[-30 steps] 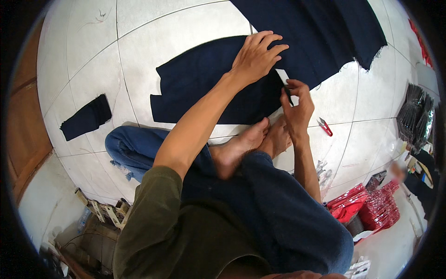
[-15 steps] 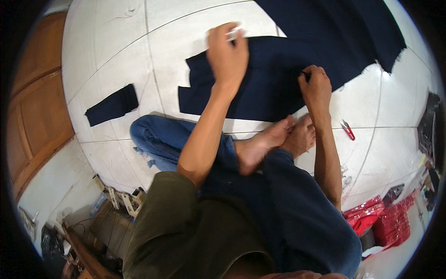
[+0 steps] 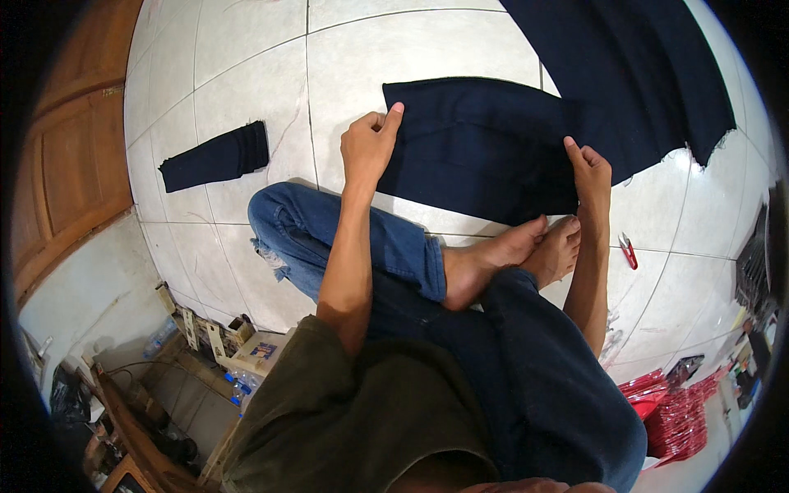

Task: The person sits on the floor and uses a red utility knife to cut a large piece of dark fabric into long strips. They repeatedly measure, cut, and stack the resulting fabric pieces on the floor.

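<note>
A dark navy piece of cloth lies spread on the tiled floor in front of my feet. At its left end, my left hand grips the edge, thumb on top and fingers curled beneath. My right hand pinches the cloth farther right, its thumb pointing up and left over the fabric. Behind and to the right, a larger navy cloth with frayed edges meets the spread piece. Where one overlaps the other is hard to make out. Red-handled thread snips rest on the tiles right of my right forearm.
A small folded stack of navy cloth lies on the floor at the left, near a wooden door. Shiny red packages sit at the lower right. A cluttered wooden frame stands at the lower left. My bare feet are close to the cloth's near edge.
My left hand has come down from above the cloth onto its left edge. That end, notched before, now runs straight. My right thumb has straightened. The whole view has shifted somewhat.
</note>
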Action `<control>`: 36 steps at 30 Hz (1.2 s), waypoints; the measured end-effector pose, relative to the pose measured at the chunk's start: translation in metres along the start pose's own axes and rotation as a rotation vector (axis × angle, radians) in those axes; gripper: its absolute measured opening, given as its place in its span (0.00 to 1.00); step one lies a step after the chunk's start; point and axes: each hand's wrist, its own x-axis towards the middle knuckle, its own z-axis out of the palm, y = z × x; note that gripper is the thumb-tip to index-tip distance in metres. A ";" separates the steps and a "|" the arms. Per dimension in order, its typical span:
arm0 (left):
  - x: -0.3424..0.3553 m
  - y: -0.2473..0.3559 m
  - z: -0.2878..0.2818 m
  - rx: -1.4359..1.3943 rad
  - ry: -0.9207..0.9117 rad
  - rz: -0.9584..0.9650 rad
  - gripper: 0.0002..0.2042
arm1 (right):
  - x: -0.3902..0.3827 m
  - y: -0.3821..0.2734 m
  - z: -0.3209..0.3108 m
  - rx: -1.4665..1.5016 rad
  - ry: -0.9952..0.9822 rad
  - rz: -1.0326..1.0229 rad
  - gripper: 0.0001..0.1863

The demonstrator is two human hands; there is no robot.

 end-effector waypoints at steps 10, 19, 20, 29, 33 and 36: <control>0.013 -0.037 -0.007 -0.354 0.182 -0.017 0.16 | -0.012 0.019 0.001 0.468 0.198 0.014 0.20; -0.004 -0.002 0.018 0.368 0.638 0.422 0.15 | -0.025 0.015 -0.001 0.077 0.107 -0.127 0.22; -0.005 0.016 0.026 0.202 0.541 0.582 0.17 | -0.029 0.008 -0.002 0.074 0.064 -0.162 0.20; 0.004 0.147 0.134 0.080 -0.699 0.998 0.35 | -0.036 -0.002 -0.022 -0.031 0.050 -0.305 0.10; -0.004 0.134 0.149 -0.158 -0.597 0.982 0.35 | -0.046 -0.011 -0.017 -0.116 0.103 -0.338 0.09; 0.005 0.127 0.154 -0.288 -0.418 0.821 0.35 | -0.066 -0.012 -0.003 -0.160 0.199 -0.500 0.10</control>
